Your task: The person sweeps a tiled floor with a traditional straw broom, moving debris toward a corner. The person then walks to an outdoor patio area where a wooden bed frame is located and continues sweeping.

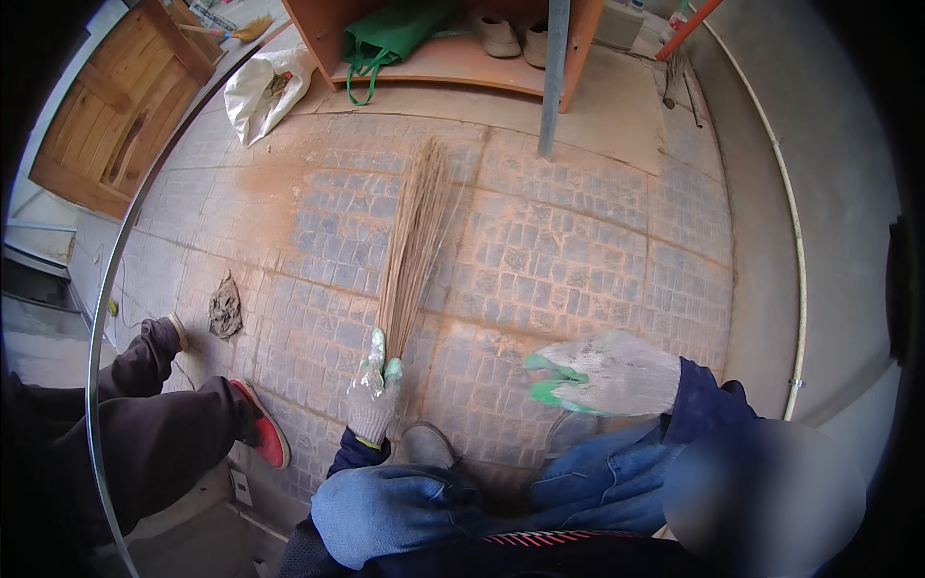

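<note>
One gloved left hand (372, 397) grips a stick broom (409, 260) stretching ahead. Well apart, the right hand (607, 374) points inward, fingers apparently parted.

Dusty block-patterned floor (554, 260) throughout; orange-brown shelf unit (443, 73), 12 o'clock; grey wall (848, 250), 3; panelled wooden door (111, 106), 10.

No legible lettering, labels, numbers or signs on anything in view.

Legs: blue denim trousers (385, 511). Forward of trousers: left grip (374, 390), right grip (617, 374), each in a green-coated grey knitted glove (370, 412); navy fabric sleeves (711, 400). Rearward of trousers: black fabric garment (482, 559), red-striped marking (559, 537).
</note>
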The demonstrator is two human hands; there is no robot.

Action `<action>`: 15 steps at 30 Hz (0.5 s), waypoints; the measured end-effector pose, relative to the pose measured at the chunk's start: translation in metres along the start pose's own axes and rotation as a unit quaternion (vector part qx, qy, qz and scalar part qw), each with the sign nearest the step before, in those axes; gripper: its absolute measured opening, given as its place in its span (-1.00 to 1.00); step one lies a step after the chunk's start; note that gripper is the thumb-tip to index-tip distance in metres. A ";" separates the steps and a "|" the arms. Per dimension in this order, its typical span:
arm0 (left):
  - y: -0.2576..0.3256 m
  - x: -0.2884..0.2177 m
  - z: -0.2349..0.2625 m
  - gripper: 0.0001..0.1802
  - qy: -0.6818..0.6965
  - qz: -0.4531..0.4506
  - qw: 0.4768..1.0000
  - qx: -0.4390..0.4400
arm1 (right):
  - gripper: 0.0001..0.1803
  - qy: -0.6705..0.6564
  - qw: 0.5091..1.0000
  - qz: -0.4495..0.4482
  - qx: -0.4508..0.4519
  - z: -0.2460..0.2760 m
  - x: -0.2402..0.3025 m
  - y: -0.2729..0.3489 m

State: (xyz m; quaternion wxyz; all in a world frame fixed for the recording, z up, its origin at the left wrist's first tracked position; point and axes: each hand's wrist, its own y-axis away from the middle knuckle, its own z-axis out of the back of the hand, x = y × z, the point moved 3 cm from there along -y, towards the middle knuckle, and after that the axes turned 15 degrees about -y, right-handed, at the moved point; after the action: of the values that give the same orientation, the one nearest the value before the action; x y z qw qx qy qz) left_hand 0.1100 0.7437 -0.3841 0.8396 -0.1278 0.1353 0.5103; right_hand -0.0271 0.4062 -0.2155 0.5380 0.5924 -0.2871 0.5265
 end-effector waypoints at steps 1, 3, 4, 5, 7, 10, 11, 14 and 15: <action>0.011 -0.014 -0.013 -0.30 -0.016 0.004 0.998 0.056 | -0.49 0.030 0.998 0.048 -0.003 -0.001 0.001 -0.001; 0.018 -0.029 -0.031 -0.31 -0.065 -0.022 0.990 0.122 | -0.50 0.047 0.991 0.128 -0.009 -0.002 0.004 0.000; 0.014 -0.029 -0.034 -0.31 -0.101 -0.051 0.985 0.127 | -0.50 0.089 0.983 0.158 -0.009 -0.003 0.005 0.001; 0.007 -0.028 -0.038 -0.31 -0.126 -0.087 0.977 0.151 | -0.51 0.112 0.981 0.157 -0.008 -0.002 0.006 0.005; -0.023 -0.002 -0.031 -0.31 -0.117 -0.012 0.987 0.107 | -0.52 0.169 0.975 0.146 0.000 0.001 0.008 0.012; -0.066 0.043 -0.016 -0.29 0.121 0.202 0.969 0.081 | -0.54 0.284 0.944 0.164 0.021 0.002 0.014 0.020; -0.070 0.047 -0.012 -0.30 0.203 0.244 0.946 0.070 | -0.54 0.327 0.923 0.201 0.025 0.001 0.018 0.021; -0.056 0.024 -0.001 -0.30 0.177 0.172 0.969 0.018 | -0.54 0.104 0.994 0.041 0.006 0.002 0.014 0.014; -0.047 0.009 0.003 -0.29 0.087 0.096 0.991 -0.013 | -0.54 0.021 1.000 -0.015 -0.008 0.001 0.011 0.011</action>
State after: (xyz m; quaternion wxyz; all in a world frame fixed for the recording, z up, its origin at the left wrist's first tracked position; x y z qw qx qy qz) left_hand 0.1561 0.7311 -0.3813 0.7701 -0.1690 0.2134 0.5770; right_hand -0.0331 0.4047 -0.2013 0.5566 0.5812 -0.2708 0.5283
